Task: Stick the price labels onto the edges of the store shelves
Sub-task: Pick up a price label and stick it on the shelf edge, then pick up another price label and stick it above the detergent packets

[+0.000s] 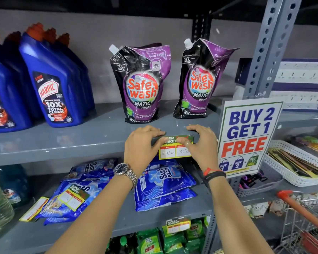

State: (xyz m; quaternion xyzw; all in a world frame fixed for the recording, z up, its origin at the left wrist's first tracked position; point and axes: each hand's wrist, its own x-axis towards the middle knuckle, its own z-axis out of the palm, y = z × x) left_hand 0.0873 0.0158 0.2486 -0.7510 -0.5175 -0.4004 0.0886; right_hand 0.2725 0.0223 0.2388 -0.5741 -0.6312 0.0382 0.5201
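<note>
The label [174, 147] is a small card with a green top band reading "SUPER MARKET" in part, a yellow border, and two white boxes under red headings, handwritten "249" and "125" or close to it. It sits against the front edge of the grey shelf [62, 142], below and between the two Safewash pouches [142, 85], with its lower half hanging under the edge in front of the Surf packs [163, 178]. Both hands cover its ends, so the first letters of the heading and the right end of the card are hidden; the red headings are too small to read. The left hand [140, 146] curls over the shelf lip, fingers together on top and thumb pressed on the label's upper left. The right hand [202, 143] mirrors it, fingers resting on the shelf top and thumb [184, 141] lying across the green band, so the card is pinned between the thumbs and the edge. Whether it is already stuck cannot be told. A "BUY 2 GET 1 FREE" sign [246, 134] stands just right of the right hand.
</note>
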